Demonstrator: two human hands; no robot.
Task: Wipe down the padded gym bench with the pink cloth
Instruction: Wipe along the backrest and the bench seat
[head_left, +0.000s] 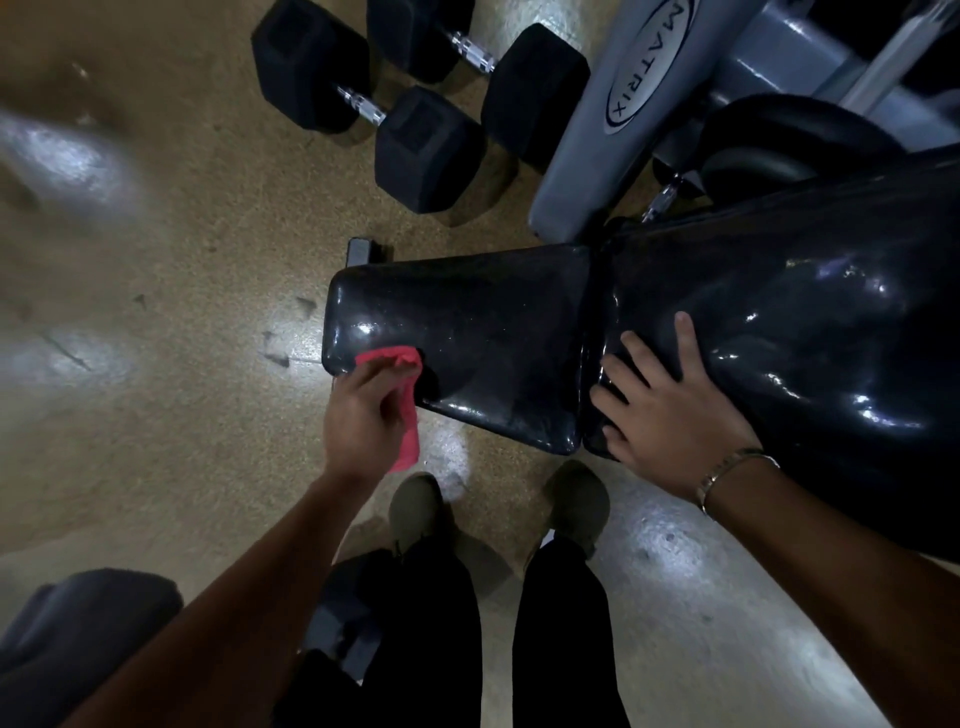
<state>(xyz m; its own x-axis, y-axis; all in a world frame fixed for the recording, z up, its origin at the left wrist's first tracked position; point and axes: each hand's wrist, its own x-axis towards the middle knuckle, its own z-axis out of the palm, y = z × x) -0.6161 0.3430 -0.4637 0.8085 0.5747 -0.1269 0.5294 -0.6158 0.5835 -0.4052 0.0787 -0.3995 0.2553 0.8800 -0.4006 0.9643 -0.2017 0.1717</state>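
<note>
A tan speckled gym floor (182, 260) carries one black padded gym bench (493, 312), made of two pads, which runs across the frame. One pink cloth (409, 426) is bunched in the closed grip of the person's left hand (363, 410). It presses on the near left corner of the seat pad (467, 291), and its tail hangs below the fist. The right hand (670, 405), its grip open, lies flat with fingers spread on the back pad (805, 312), just beside the gap between the pads. One metal bracelet (727, 470) circles that wrist. Two shoes (415, 504) stand near the bench's near edge. Beyond it, two black hex dumbbells (363, 104) with chrome handles lie side by side, next to a grey frame (587, 156) lettered MATRIX.
</note>
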